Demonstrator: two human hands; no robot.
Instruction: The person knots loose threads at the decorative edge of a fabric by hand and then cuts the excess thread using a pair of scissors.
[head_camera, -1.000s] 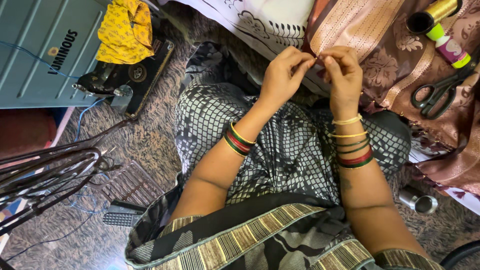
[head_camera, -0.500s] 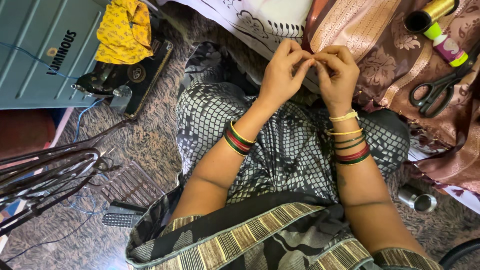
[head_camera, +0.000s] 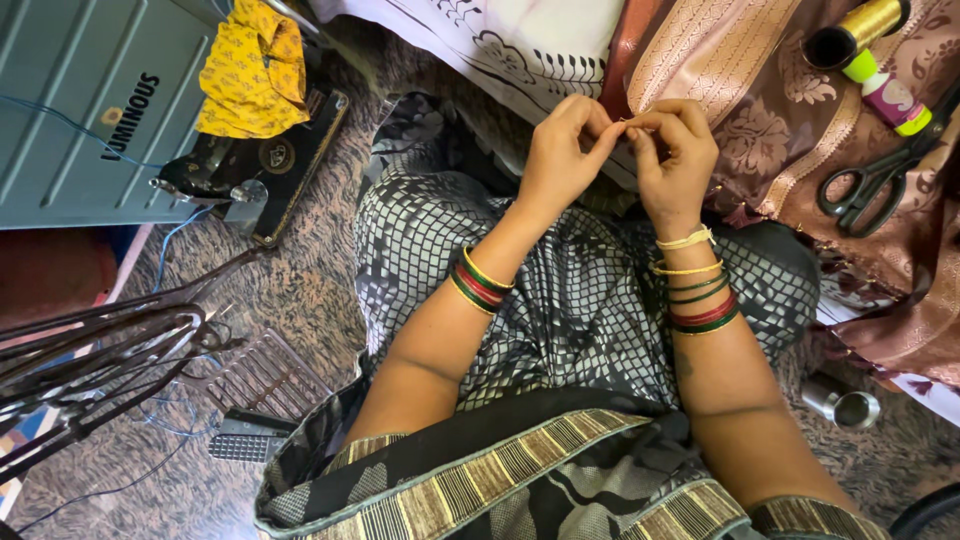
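**Two hands pinching at the edge of a brown and gold cloth**

Above the lap, the left hand (head_camera: 562, 150) and the right hand (head_camera: 676, 160) meet fingertip to fingertip. Both hands are almost closed, with thumb and forefinger pressed together at one spot on the border of the brown and gold cloth (head_camera: 760, 120). Whatever is between the fingertips is too small to tell. The cloth lies just beyond the hands and spreads to the right, over the knee.

Both wrists carry red, green and gold bangles (head_camera: 478, 281). Under the forearms is a grey checked garment (head_camera: 560, 290).

On the cloth, to the right, rest black scissors (head_camera: 868, 190), a spool of gold thread (head_camera: 856, 30) and a small green-capped bottle (head_camera: 888, 95). A white printed cloth (head_camera: 510, 40) lies beyond the left hand. Near the right elbow a small steel cup (head_camera: 842, 402) lies on the floor. Far to the left stand a black sewing machine (head_camera: 255, 165) with a yellow rag (head_camera: 252, 75) on it, a grey-green box (head_camera: 90, 110), and a dark metal wire rack (head_camera: 100, 360).
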